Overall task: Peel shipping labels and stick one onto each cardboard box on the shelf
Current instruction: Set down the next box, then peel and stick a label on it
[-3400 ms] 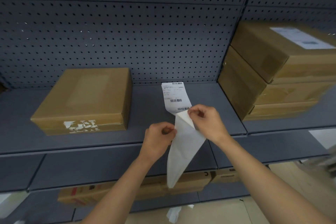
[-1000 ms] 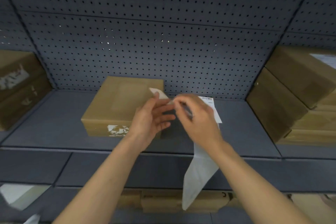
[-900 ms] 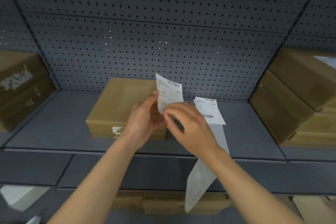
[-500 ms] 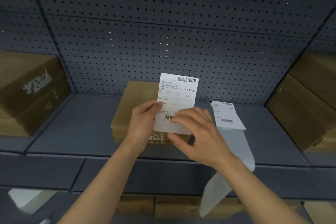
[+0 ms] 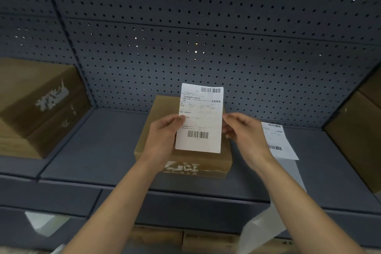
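Brown cardboard of lower boxes (image 5: 165, 237) shows dimly at the bottom, beneath the front edge of a dark grey metal shelf (image 5: 99, 146). White backing paper (image 5: 266, 225) hangs over that front edge on the right, probably left dangling so the next sticker is easy to reach. Two bare forearms rise from the bottom of the view. The left hand (image 5: 162, 136) pinches the left edge of a peeled label (image 5: 201, 117), with the thumb on the printed face. The right hand (image 5: 245, 136) pinches the right edge with curled fingers. Held by its sides, the peeled label stays taut and upright with its barcodes facing the viewer, likely so the sticky back touches nothing. It hovers over a cardboard box (image 5: 214, 166) at the middle of the shelf, seemingly being lined up with the box's top, which shows no label yet. Just right of this box, a label strip (image 5: 276, 140) lies flat on the shelf. A second box (image 5: 35, 105) sits at the left end, and stacked boxes (image 5: 354, 144) at the right end. Blue-grey pegboard (image 5: 185, 37) forms the back wall.
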Motion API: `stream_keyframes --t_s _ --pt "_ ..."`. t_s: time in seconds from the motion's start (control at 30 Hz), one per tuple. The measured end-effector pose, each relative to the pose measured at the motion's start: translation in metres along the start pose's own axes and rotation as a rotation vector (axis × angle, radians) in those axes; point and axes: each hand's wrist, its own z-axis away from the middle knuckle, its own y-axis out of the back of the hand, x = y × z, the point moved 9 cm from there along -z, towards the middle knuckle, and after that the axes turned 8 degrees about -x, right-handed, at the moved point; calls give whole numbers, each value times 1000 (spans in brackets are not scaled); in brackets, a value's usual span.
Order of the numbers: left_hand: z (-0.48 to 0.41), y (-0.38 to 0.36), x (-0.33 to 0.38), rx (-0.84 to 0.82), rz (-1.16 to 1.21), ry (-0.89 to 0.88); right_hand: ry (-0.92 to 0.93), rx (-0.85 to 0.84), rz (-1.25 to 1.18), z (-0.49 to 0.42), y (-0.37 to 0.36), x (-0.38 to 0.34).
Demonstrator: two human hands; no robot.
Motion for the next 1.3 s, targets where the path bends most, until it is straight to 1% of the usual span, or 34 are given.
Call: stream_keyframes --t_s 0.13,0.3,0.4,0.53,0.6,0.63,0.87,1.0,1.13,1.3 --pt "-11 0 -1 0 -21 2 -20 -93 -97 -13 -10 4" --pt "-21 9 -5 19 -104 19 18 -84 43 -24 -14 4" --pt "-27 15 -2 -31 -266 17 -8 -76 76 -29 -14 9" --pt "-37 19 9 -162 -503 4 -66 -73 53 -35 -19 18" --pt "-44 26 15 -186 -645 -27 -81 -71 46 -38 -22 19" --pt "-47 29 17 -188 -679 -34 -88 -69 40 -40 -23 19" --pt "-61 43 15 -222 -646 -22 -125 -46 59 -50 -32 25" --pt "-65 46 18 -233 -659 -63 -127 -73 78 -53 -35 27" --pt "-66 48 18 -243 -665 -51 -163 -110 88 -55 -38 29" --pt "-65 47 15 -263 -730 -39 -160 -155 186 -58 -43 30"
